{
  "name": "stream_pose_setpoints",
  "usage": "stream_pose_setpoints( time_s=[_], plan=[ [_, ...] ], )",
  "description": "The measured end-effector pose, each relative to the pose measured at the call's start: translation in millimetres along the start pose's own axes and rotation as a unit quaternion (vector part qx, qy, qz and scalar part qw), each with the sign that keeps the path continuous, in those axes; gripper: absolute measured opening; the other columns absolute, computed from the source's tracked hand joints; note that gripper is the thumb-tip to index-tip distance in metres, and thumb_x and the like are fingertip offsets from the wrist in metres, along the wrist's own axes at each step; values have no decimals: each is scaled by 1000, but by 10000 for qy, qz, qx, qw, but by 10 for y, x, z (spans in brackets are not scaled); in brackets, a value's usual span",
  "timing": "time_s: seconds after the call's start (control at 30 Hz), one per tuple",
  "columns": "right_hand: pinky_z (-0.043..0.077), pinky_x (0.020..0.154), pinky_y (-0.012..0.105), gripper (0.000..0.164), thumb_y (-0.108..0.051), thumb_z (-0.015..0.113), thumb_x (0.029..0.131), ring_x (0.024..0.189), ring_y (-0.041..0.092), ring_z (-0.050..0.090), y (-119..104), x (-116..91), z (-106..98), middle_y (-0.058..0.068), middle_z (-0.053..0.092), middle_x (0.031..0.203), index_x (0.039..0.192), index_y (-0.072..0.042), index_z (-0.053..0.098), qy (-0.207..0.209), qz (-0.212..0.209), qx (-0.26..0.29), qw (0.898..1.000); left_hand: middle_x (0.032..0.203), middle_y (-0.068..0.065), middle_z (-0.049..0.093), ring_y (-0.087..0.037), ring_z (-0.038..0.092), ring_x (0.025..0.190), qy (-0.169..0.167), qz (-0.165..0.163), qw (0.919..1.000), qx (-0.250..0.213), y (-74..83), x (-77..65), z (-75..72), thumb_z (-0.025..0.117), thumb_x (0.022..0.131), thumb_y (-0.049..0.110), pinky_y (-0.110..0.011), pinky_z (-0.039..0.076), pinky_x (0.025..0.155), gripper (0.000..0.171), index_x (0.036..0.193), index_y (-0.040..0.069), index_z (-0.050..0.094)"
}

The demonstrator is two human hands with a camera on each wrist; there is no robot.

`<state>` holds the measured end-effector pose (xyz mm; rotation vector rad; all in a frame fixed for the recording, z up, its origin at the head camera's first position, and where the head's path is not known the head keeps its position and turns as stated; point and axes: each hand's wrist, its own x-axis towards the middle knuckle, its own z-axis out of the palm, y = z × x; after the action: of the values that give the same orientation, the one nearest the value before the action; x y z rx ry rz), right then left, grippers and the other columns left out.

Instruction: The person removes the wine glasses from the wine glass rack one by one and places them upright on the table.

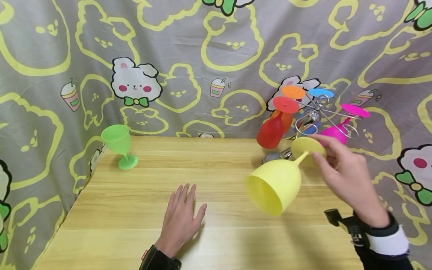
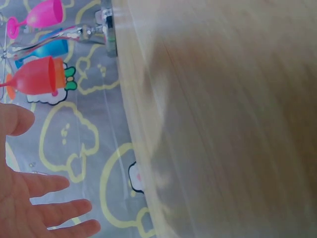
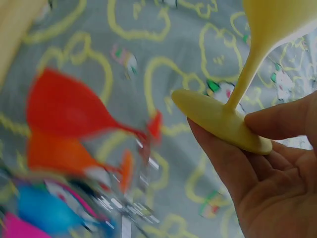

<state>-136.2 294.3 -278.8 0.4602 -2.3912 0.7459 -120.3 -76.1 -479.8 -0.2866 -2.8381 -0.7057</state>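
Note:
My right hand point(image 1: 341, 168) pinches the round base of a yellow plastic goblet point(image 1: 278, 183) between thumb and fingers. The goblet is tilted in the air, its mouth facing down and toward me. In the right wrist view the thumb lies on the base's stem side of the yellow goblet point(image 3: 223, 121), the fingers beneath. Just behind it stands a metal stemware rack point(image 1: 317, 108) with red point(image 1: 271, 129), orange point(image 1: 293, 92), blue point(image 1: 320, 93) and pink goblets point(image 1: 355, 110) hanging upside down. My left hand point(image 1: 182, 217), fingers straight and spread, holds nothing at the table's near middle.
A light green goblet point(image 1: 118, 140) stands upright at the table's far left. The wooden table point(image 1: 162, 157) meets a grey cartoon-print curtain point(image 1: 189, 90) at the back and sides. The rack's grey foot point(image 1: 271, 157) rests near the back right edge.

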Motion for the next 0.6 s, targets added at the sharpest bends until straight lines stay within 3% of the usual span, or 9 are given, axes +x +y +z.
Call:
stream_pose_setpoints(
  time_s=[0.13,0.27,0.4,0.6],
  plan=[
    [51,54,16,48,3,69,101,72,-6,66,64,-83,286,19,80,104,148,-7,62,-762,622,587,9934,165,-29,46,-48,39,156,53,67,9998,-158,13,7,4,59,108,42,-66,30,130,69,160,0,45],
    [57,60,23,47,-3,66,104,78,6,71,131,-192,634,20,79,111,151,-7,59,-1487,1500,1217,9698,167,-27,43,-47,38,158,45,105,9987,-489,35,17,8,62,107,40,-65,35,128,69,161,0,45],
    [66,69,29,50,1,63,103,83,13,74,155,-359,1042,24,78,113,153,0,55,-1962,2250,2203,9286,171,-24,38,-45,35,160,-51,56,9970,-769,60,17,12,62,107,41,-66,37,126,70,164,3,42],
    [68,79,36,51,-1,59,104,90,15,77,63,-594,1533,23,78,120,154,4,50,-2286,3065,3355,8610,175,-19,34,-43,36,160,-166,-8,9918,-1270,94,10,8,61,109,41,-68,39,123,71,167,7,38]
  ],
)
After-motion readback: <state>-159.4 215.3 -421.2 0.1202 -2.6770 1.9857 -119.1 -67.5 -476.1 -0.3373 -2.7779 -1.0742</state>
